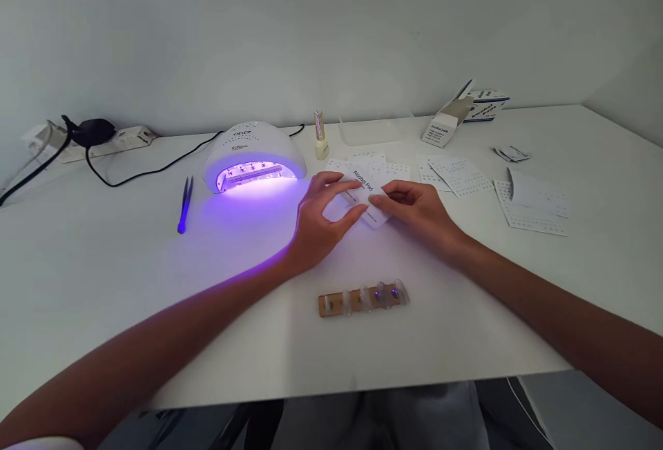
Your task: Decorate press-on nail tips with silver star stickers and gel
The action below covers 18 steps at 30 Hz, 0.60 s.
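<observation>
My fingers (386,203) are bare and slim, and my forearms (528,297) are uncovered. A plain white sleeve (46,444) edge curves around my left arm; dark grey, softly creased fabric (383,419) covers my lap.

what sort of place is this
Probably a nail-art workspace, home or salon unclear: a white table bears a lamp glowing purple and a brown strip with five clear, nail-like tips, and an alcohol pad packet is in hand.

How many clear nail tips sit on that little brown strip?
5 clear nail tips, side by side along the brown strip: one at each end, three between. None looks hidden.
</observation>
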Each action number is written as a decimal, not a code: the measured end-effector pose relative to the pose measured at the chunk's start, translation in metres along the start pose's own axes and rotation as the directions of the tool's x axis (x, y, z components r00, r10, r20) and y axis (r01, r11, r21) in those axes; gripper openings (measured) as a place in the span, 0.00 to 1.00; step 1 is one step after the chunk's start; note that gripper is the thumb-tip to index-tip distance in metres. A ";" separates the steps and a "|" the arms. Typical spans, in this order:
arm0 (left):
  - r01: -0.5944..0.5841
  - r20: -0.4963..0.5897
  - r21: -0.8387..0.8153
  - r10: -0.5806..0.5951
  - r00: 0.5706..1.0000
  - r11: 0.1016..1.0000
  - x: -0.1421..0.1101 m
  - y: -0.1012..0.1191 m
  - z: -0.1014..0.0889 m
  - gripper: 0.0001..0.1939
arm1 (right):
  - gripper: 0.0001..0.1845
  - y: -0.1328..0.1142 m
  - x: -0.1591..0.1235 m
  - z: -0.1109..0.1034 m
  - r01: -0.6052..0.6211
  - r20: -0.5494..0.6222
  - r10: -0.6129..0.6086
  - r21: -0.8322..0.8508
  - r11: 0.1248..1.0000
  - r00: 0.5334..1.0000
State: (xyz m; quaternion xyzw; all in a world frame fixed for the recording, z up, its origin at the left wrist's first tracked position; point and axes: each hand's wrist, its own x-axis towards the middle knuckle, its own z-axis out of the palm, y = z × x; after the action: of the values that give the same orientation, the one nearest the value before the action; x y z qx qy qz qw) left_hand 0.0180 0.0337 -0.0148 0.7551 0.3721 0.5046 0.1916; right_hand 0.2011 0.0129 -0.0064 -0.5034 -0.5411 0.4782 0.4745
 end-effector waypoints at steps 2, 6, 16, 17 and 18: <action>-0.063 0.003 0.075 0.063 0.998 0.995 -0.002 0.002 -0.001 0.14 | 0.11 -0.001 0.000 0.000 0.004 -0.018 -0.004 -0.002 1.000 1.000; 0.039 0.014 -0.019 -0.039 0.999 0.999 -0.002 0.000 0.000 0.16 | 0.10 -0.003 -0.001 0.001 0.000 -0.009 0.000 0.012 1.000 1.000; -0.095 0.090 -0.355 0.136 0.987 0.930 -0.005 -0.002 -0.007 0.11 | 0.08 -0.004 0.000 0.001 0.130 -0.017 -0.130 -0.009 0.991 0.991; -0.074 0.112 -0.386 0.127 0.986 0.919 -0.004 -0.002 -0.008 0.10 | 0.08 -0.005 0.000 0.001 0.140 -0.025 -0.140 -0.009 0.990 0.990; -0.023 0.119 -0.416 0.079 0.990 0.909 -0.003 -0.003 -0.009 0.11 | 0.07 -0.005 0.000 0.001 0.144 -0.033 -0.144 -0.014 0.989 0.989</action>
State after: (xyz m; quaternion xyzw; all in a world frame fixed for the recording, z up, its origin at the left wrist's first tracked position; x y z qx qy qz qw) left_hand 0.0080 0.0324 -0.0147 0.7391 0.2234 0.5251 0.3579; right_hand 0.2000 0.0129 -0.0016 -0.4737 -0.5706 0.4309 0.5141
